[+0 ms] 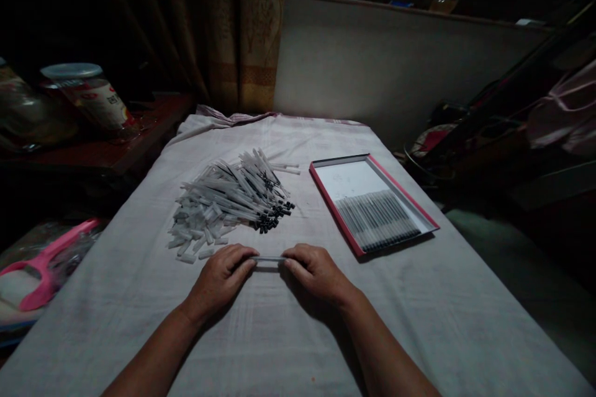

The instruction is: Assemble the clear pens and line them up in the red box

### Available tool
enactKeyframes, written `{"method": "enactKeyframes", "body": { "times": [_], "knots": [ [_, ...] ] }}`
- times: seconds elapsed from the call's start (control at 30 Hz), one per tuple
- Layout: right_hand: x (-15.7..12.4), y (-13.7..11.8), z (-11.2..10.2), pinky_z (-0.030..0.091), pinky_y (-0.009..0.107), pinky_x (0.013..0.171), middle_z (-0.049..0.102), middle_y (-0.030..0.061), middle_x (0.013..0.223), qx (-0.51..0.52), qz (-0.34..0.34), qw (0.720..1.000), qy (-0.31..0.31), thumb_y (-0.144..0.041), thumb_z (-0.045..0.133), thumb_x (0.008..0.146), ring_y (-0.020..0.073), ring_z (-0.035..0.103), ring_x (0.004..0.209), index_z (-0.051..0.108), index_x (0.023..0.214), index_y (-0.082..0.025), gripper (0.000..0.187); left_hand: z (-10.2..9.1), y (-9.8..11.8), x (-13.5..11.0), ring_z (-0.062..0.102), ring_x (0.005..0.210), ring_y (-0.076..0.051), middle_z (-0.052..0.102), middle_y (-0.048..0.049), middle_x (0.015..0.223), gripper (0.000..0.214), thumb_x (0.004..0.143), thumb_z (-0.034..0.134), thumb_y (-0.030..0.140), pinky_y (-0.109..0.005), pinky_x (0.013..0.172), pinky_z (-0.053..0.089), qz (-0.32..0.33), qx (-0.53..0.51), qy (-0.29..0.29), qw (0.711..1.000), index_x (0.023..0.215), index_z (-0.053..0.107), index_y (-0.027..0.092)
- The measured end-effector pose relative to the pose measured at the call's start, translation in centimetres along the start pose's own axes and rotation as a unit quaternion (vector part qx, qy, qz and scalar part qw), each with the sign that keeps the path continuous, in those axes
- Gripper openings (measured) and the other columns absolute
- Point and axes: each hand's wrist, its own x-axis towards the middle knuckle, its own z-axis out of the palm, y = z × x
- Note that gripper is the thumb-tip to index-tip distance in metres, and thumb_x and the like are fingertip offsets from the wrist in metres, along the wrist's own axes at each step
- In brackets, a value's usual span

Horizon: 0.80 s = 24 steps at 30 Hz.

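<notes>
Between my two hands a slim grey pen (270, 258) lies level, just above the cloth. My left hand (226, 273) pinches its left end and my right hand (311, 270) pinches its right end; the fingers hide both tips. Beyond my left hand spreads a heap of clear pen parts (228, 189), with several black ends pointing right. Short translucent caps (198, 229) are piled at the heap's near left. To the right, an open shallow box (329, 203) with red sides holds a row of finished-looking pens (379, 220) side by side.
A pale checked cloth (279, 335) covers the table. At left stand a lidded jar (88, 96) on a dark red cabinet (116, 152) and a pink plastic handle (46, 267). A curtain (242, 31) and a white wall (354, 62) close off the back.
</notes>
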Motion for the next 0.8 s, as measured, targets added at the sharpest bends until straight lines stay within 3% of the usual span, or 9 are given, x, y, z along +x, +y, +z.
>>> {"method": "enactKeyframes", "body": {
  "times": [0.07,0.17,0.27,0.33,0.37,0.43,0.53,0.8],
  "knots": [
    [-0.3,0.1,-0.8,0.048,0.027,0.073,0.074,0.0042,0.085,0.000,0.008,0.999,0.034,-0.023,0.054,0.090,0.0168,0.066,0.079,0.075,0.094,-0.021,0.021,0.1,-0.1,-0.1,0.070,0.089,-0.020,0.075,-0.0047,0.098,0.026,0.089,0.059,0.032,-0.033,0.082,0.056,-0.023,-0.012,0.008,1.000,0.111,0.068,0.024],
    [-0.9,2.4,-3.9,0.051,0.031,0.076,0.075,0.0073,0.090,0.020,0.036,0.978,0.204,-0.030,0.055,0.088,0.0198,0.068,0.083,0.074,0.094,-0.020,0.023,0.4,-0.4,-0.3,0.071,0.089,-0.019,0.075,-0.0050,0.101,0.041,0.088,0.058,0.032,-0.033,0.082,0.058,-0.063,-0.044,0.016,0.997,0.128,0.059,0.023],
    [-2.1,6.8,-9.1,0.052,0.038,0.083,0.074,0.0098,0.093,0.003,0.097,0.912,0.397,-0.042,0.060,0.080,0.0256,0.067,0.091,0.075,0.089,-0.018,0.030,0.5,-0.7,-0.3,0.072,0.086,-0.019,0.075,-0.0045,0.097,0.037,0.089,0.057,0.033,-0.033,0.081,0.058,-0.071,-0.046,0.022,0.996,0.124,0.062,0.022],
    [-3.0,9.8,-12.8,0.052,0.041,0.082,0.075,0.0120,0.093,-0.020,0.193,0.855,0.481,-0.043,0.060,0.077,0.0287,0.068,0.091,0.076,0.092,-0.015,0.036,0.5,-0.8,-0.2,0.072,0.084,-0.019,0.076,-0.0037,0.094,0.031,0.089,0.057,0.033,-0.032,0.079,0.058,-0.058,-0.025,0.026,0.998,0.117,0.066,0.023],
    [-3.5,11.1,-14.4,0.052,0.041,0.083,0.075,0.0134,0.096,-0.049,0.249,0.831,0.494,-0.041,0.059,0.077,0.0297,0.068,0.092,0.077,0.096,-0.014,0.038,0.5,-0.8,-0.1,0.072,0.084,-0.019,0.076,-0.0033,0.094,0.029,0.089,0.058,0.033,-0.032,0.079,0.058,-0.049,-0.014,0.029,0.998,0.115,0.067,0.024],
    [-4.3,13.1,-16.8,0.050,0.041,0.080,0.075,0.0157,0.101,-0.136,0.356,0.797,0.467,-0.036,0.057,0.079,0.0318,0.068,0.094,0.077,0.101,-0.014,0.038,0.5,-0.8,0.1,0.072,0.084,-0.018,0.076,-0.0030,0.094,0.027,0.090,0.057,0.033,-0.031,0.079,0.058,-0.031,0.003,0.036,0.999,0.112,0.069,0.024],
    [-4.7,14.4,-18.2,0.048,0.043,0.080,0.074,0.0176,0.108,-0.263,0.436,0.772,0.381,-0.032,0.051,0.085,0.0341,0.067,0.097,0.076,0.110,-0.016,0.039,0.5,-0.7,0.2,0.072,0.085,-0.018,0.077,-0.0034,0.095,0.026,0.090,0.056,0.033,-0.030,0.078,0.059,-0.017,0.016,0.044,0.999,0.110,0.070,0.024],
    [-3.7,14.7,-17.8,0.044,0.045,0.082,0.072,0.0199,0.109,-0.384,0.459,0.762,0.248,-0.028,0.048,0.090,0.0351,0.064,0.103,0.073,0.115,-0.016,0.037,0.4,-0.5,0.2,0.073,0.085,-0.019,0.077,-0.0038,0.095,0.025,0.091,0.055,0.035,-0.030,0.078,0.059,-0.010,0.030,0.044,0.999,0.108,0.071,0.025]
  ]
}}
